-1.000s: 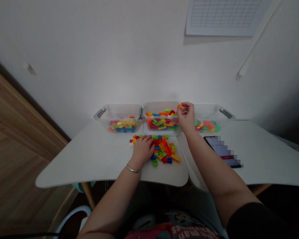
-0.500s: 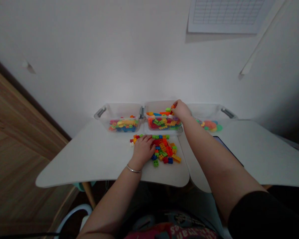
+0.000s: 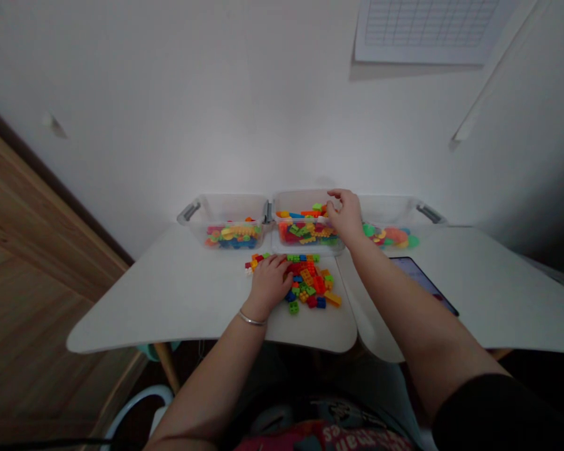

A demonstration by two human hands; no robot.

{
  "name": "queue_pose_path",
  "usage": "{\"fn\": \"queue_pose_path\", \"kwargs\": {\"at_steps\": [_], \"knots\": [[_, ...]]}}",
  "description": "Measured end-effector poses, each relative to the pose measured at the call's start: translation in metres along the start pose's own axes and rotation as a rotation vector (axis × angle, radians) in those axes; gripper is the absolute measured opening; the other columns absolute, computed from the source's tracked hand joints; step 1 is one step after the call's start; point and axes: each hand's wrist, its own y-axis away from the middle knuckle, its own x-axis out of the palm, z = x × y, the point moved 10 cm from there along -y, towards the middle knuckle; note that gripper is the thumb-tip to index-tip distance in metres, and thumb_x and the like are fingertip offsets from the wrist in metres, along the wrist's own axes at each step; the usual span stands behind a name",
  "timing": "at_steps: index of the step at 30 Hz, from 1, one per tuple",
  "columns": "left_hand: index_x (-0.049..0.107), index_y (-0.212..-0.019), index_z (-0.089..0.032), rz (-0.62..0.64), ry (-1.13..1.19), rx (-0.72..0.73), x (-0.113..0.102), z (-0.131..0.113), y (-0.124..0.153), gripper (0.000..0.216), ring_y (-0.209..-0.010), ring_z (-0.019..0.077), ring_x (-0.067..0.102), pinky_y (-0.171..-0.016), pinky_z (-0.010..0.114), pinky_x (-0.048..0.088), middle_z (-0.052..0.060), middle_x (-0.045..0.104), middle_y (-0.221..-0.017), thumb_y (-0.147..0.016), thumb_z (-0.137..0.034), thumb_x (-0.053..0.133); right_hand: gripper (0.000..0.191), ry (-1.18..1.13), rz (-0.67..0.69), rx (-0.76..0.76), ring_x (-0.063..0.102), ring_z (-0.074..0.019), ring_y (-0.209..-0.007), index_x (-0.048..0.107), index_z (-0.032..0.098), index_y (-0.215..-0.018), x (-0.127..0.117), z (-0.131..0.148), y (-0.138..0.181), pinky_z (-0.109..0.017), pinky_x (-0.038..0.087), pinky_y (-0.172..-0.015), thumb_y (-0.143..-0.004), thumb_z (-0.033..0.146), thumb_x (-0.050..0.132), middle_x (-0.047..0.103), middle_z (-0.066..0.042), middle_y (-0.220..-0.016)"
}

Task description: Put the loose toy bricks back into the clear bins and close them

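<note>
A heap of small coloured bricks lies on the white table in front of me. My left hand, with a thin bracelet at the wrist, lies flat on the left side of the heap with its fingers spread. My right hand hovers over the right end of the middle clear bin, which holds mixed bricks. Its fingers are loosely curled and apart, and I see no brick between them.
A left clear bin and a right clear bin with coloured pieces flank the middle one against the wall. A phone lies on the adjoining right table. A wooden door stands at the left, and a chair rim shows below.
My right hand carried an orange brick from above the bins into the middle bin and now has lifted slightly without it. My left hand stayed on the heap.
</note>
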Motion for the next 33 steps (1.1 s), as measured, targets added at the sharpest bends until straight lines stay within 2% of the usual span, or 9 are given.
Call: {"fn": "queue_pose_path", "kwargs": {"at_steps": [4, 7, 10, 15, 19, 26, 33], "knots": [[0.069, -0.117, -0.019, 0.001, -0.012, 0.018, 0.0, -0.001, 0.0, 0.032, -0.12, 0.0266, 0.055, -0.107, 0.045, 0.042, 0.008, 0.064, -0.131, -0.089, -0.027, 0.053, 0.023, -0.102, -0.032, -0.065, 0.056, -0.0266, -0.11, 0.063, 0.021, -0.104, -0.011, 0.021, 0.047, -0.044, 0.042, -0.101, -0.085, 0.023, 0.049, 0.067, -0.01, -0.109], [0.069, -0.116, -0.019, -0.005, -0.013, 0.044, 0.0, -0.004, 0.0, 0.032, -0.12, 0.0267, 0.055, -0.107, 0.045, 0.042, 0.008, 0.064, -0.129, -0.089, -0.027, 0.054, 0.017, -0.229, 0.083, -0.087, 0.06, -0.0255, -0.107, 0.066, 0.023, -0.093, 0.0, 0.022, 0.083, -0.044, 0.045, -0.099, -0.084, 0.021, 0.051, 0.07, -0.009, -0.104], [0.069, -0.116, -0.019, -0.015, -0.025, 0.051, -0.001, -0.004, 0.001, 0.031, -0.119, 0.0268, 0.055, -0.106, 0.045, 0.042, 0.009, 0.065, -0.128, -0.09, -0.027, 0.053, 0.02, -0.324, 0.253, -0.061, 0.064, -0.0234, -0.099, 0.069, 0.024, -0.084, 0.015, 0.004, 0.11, -0.043, 0.048, -0.095, -0.083, 0.02, 0.05, 0.072, -0.006, -0.098], [0.069, -0.116, -0.019, -0.015, -0.035, 0.059, 0.001, -0.005, 0.0, 0.031, -0.119, 0.0263, 0.055, -0.107, 0.044, 0.042, 0.008, 0.065, -0.128, -0.09, -0.027, 0.053, 0.032, -0.358, 0.482, 0.009, 0.067, -0.0209, -0.095, 0.074, 0.024, -0.086, 0.027, -0.036, 0.138, -0.04, 0.051, -0.093, -0.079, 0.013, 0.045, 0.075, -0.004, -0.096], [0.069, -0.115, -0.019, -0.008, -0.033, 0.056, 0.002, -0.004, -0.001, 0.031, -0.12, 0.026, 0.055, -0.107, 0.044, 0.042, 0.008, 0.065, -0.129, -0.09, -0.027, 0.053, 0.038, -0.291, 0.584, -0.057, 0.067, -0.0214, -0.1, 0.077, 0.026, -0.091, 0.034, -0.045, 0.152, -0.041, 0.049, -0.096, -0.076, 0.009, 0.046, 0.074, -0.003, -0.103], [0.069, -0.116, -0.018, 0.006, -0.042, 0.051, 0.004, -0.004, -0.001, 0.032, -0.121, 0.026, 0.055, -0.108, 0.044, 0.041, 0.008, 0.064, -0.13, -0.091, -0.028, 0.053, 0.022, -0.169, 0.528, -0.096, 0.066, -0.0247, -0.098, 0.074, 0.022, -0.095, 0.036, -0.047, 0.152, -0.042, 0.048, -0.094, -0.079, 0.017, 0.059, 0.074, -0.008, -0.103], [0.069, -0.116, -0.017, -0.003, -0.046, 0.051, 0.002, -0.004, -0.001, 0.032, -0.12, 0.0266, 0.055, -0.108, 0.044, 0.042, 0.008, 0.065, -0.129, -0.09, -0.026, 0.054, 0.01, -0.114, 0.52, 0.013, 0.065, -0.0248, -0.092, 0.071, 0.022, -0.083, 0.035, -0.059, 0.15, -0.041, 0.048, -0.088, -0.082, 0.028, 0.062, 0.073, -0.007, -0.095]]}}
